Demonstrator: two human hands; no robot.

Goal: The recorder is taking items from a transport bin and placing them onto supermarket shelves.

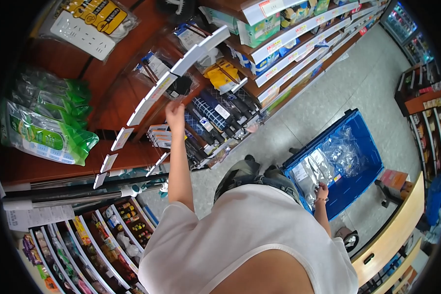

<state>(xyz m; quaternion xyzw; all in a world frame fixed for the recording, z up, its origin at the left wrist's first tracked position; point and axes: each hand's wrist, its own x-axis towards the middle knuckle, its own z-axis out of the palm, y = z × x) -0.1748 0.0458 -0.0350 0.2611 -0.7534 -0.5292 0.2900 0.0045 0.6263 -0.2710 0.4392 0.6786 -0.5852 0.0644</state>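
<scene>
My left hand (175, 116) is raised at the shelf, just below a black item in a clear packet (180, 87) on a hook; whether it touches anything I cannot tell. Folded umbrellas (210, 112) lie right of it, and white-and-orange packs (160, 136) sit below it. My right hand (321, 192) is down in a blue plastic crate (365, 187), at the edge of a clear plastic bag with a white label (313, 169); its fingers seem to pinch the bag. More crumpled clear packaging (345, 152) lies in the crate.
A power strip (83, 35) and green-and-clear packs (44, 132) hang at left. Stocked shelves (279, 55) run along the aisle, with a low rack (117, 242) at lower left. Right of the crate are a cardboard box (393, 180) and a pale wooden board (393, 224).
</scene>
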